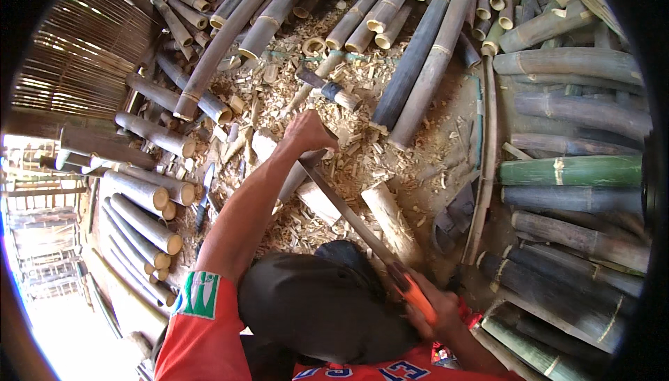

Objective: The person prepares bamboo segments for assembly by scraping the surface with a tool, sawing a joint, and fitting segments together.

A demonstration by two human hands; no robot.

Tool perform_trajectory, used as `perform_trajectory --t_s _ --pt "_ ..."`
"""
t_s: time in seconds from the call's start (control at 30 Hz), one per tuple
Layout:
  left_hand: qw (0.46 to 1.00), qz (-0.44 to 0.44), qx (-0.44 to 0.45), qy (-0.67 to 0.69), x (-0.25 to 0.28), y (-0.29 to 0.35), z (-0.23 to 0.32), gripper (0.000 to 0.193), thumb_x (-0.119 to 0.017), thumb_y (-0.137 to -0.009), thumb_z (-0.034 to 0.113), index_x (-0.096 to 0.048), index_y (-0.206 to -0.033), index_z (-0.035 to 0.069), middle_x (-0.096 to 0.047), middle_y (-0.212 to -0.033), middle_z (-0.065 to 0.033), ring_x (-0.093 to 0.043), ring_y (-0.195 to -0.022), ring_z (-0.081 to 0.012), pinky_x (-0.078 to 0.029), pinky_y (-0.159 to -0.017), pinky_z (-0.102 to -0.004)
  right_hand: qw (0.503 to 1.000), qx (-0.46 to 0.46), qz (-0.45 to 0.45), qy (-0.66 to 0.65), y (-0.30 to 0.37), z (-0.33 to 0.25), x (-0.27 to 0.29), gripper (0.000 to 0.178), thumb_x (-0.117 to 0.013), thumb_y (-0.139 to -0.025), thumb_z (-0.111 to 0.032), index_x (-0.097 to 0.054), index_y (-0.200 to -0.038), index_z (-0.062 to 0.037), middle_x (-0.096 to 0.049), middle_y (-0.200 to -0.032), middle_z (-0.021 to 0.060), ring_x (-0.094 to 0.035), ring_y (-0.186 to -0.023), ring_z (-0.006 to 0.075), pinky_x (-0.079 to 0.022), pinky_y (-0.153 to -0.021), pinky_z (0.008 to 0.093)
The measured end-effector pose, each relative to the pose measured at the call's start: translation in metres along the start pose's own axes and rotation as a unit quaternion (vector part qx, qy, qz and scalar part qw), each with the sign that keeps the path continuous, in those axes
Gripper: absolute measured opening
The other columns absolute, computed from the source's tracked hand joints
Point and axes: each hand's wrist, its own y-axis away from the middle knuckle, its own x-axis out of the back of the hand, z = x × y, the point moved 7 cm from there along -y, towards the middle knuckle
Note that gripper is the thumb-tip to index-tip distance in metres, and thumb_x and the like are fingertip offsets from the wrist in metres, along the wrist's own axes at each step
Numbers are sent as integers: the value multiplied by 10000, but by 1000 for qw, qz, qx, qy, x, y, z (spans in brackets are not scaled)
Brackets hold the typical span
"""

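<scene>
My left hand (308, 134) is closed over the top of a short grey bamboo piece (293, 180) near the middle of the view. In my right hand (439, 315), at the lower right, is the orange handle of a hand saw (348, 217). Its long blade slants up and left, and the far end lies against the bamboo just below my left hand. Whether the teeth have cut in cannot be seen. My dark-clad knee (320, 304) is close below the blade.
Beyond my left hand lies a hatchet (333, 91) on wood shavings (376, 147). A knife (205, 189) rests at left. Pale wooden blocks (390, 217) lie near the saw. Bamboo poles (432, 67) surround the work spot, including a green one (571, 170) at right. A dark sandal (456, 217) is nearby.
</scene>
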Motion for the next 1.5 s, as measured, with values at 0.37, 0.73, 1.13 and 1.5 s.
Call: perform_trajectory --t_s 0.37,0.73,1.13,1.5 --pt "1000 5 -17 -20 5 -5 -1 655 -962 -499 482 -761 -795 -67 -776 -888 -210 -759 -813 -312 -610 -752 -412 999 28 6 25 -63 -7 -32 616 -687 -969 -262 -495 -1509 -36 -713 -1106 283 -730 -874 449 -601 -773 502" --pt "1000 -7 -23 -6 1 -4 14 645 -956 -483 492 -776 -802 -40 -777 -875 -183 -752 -789 -281 -609 -733 -415 997 -69 -16 24 -141 13 -76 515 -700 -949 -321 -596 -1353 -18 -728 -946 268 -735 -830 433 -585 -704 507" --pt "1000 -1 -19 -2 4 -1 19 614 -949 -516 465 -783 -825 -38 -777 -900 -205 -763 -837 -305 -608 -790 -412 998 -54 5 32 -171 3 -80 426 -715 -951 -237 -624 -1303 -14 -706 -997 237 -728 -859 412 -571 -720 481" --pt "999 17 -42 0 7 0 31 643 -939 -512 494 -750 -782 -58 -755 -836 -199 -741 -782 -300 -602 -746 -426 998 -54 4 20 -168 26 -83 496 -697 -980 -275 -593 -1399 -31 -710 -1042 251 -722 -866 412 -586 -743 438"
